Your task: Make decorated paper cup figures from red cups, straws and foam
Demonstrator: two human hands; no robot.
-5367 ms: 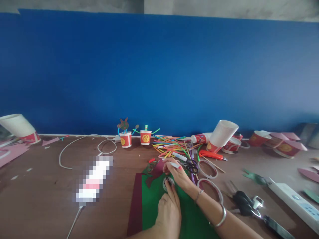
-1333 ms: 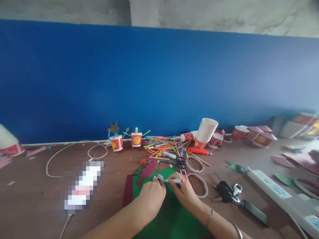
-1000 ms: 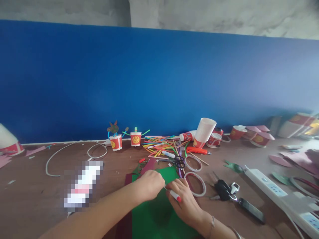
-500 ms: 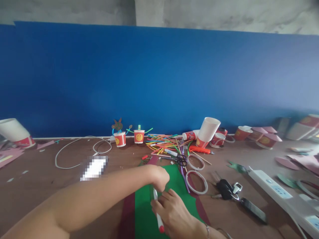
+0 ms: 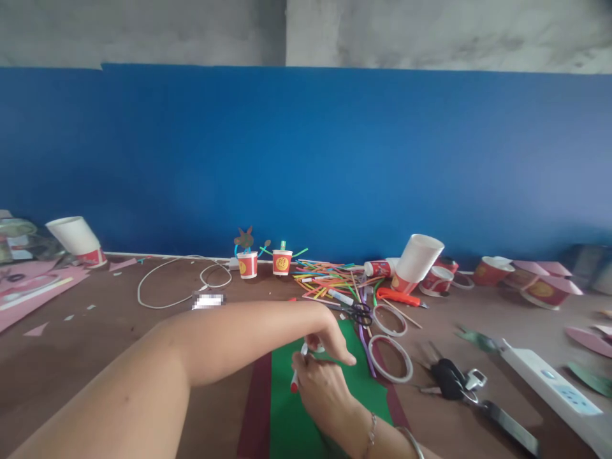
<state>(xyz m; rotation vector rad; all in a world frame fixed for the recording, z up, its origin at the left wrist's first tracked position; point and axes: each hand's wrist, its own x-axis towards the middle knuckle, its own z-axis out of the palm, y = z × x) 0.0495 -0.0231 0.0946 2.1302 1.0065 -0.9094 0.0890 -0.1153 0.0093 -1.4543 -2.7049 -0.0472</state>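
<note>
My right hand [image 5: 322, 386] is closed around a white marker with a red end [image 5: 294, 381], tilted over green paper [image 5: 291, 421]. Just above it, my left hand [image 5: 329, 335] bends down across the paper from the left. Its fingers curl near the marker's upper end, beside a small pale thing [image 5: 314, 345] that I cannot make out, and part of the hand hides it. The green paper lies on a dark red sheet [image 5: 253, 408], which shows along both sides.
Behind the paper lie black scissors [image 5: 359, 313], two tape rolls [image 5: 391, 360], an orange utility knife [image 5: 398, 297] and many coloured sticks [image 5: 325, 277]. Decorated paper cups [image 5: 282, 262] stand along the blue wall. Keys [image 5: 449, 379] and a power strip [image 5: 549, 376] are on the right.
The view has turned a little left. My left hand has shifted from a fist above the marker to a bent-down pose, one finger stretched right. The marker has moved up with my right hand.
</note>
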